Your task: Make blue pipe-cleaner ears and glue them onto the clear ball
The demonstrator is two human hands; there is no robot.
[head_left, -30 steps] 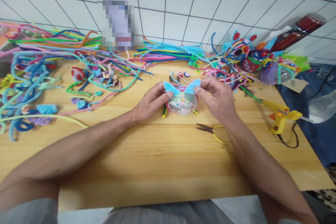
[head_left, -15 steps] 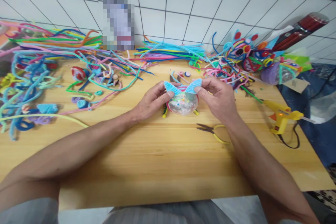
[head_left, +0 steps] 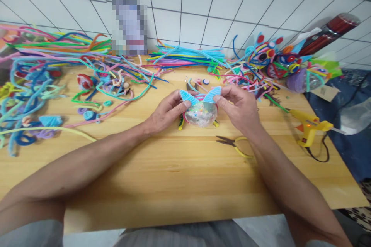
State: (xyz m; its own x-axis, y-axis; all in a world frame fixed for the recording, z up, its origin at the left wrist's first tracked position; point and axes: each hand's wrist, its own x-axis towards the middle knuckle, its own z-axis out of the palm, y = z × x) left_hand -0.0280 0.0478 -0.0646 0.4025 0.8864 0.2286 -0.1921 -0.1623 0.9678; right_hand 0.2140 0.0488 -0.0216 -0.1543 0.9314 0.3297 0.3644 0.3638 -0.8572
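Observation:
Between my hands is a clear plastic ball (head_left: 201, 115) with a pink rim and small colourful bits showing through it. Two light-blue pointed ears of wound pipe cleaner stand at its top. My left hand (head_left: 169, 110) pinches the left ear (head_left: 189, 97) between thumb and fingers. On the other side, my right hand (head_left: 239, 106) grips the right ear (head_left: 213, 95) the same way. Yellow-and-black handles (head_left: 181, 122) poke out beneath the ball, their tool mostly hidden. Nearer to me, yellow-handled pliers (head_left: 226, 141) lie on the wooden table, close to my right forearm.
A yellow glue gun (head_left: 311, 125) with its orange light on rests at the right. Tangled pipe cleaners (head_left: 31, 81) cover the left side, and a bundle of pipe cleaners (head_left: 188, 54) lies along the wall. Finished decorated figures (head_left: 262, 56) and a red cylinder (head_left: 330, 34) stand back right.
Both hands keep their hold on the ears, and the ball stays in place. Only a slight shift of the whole view shows.

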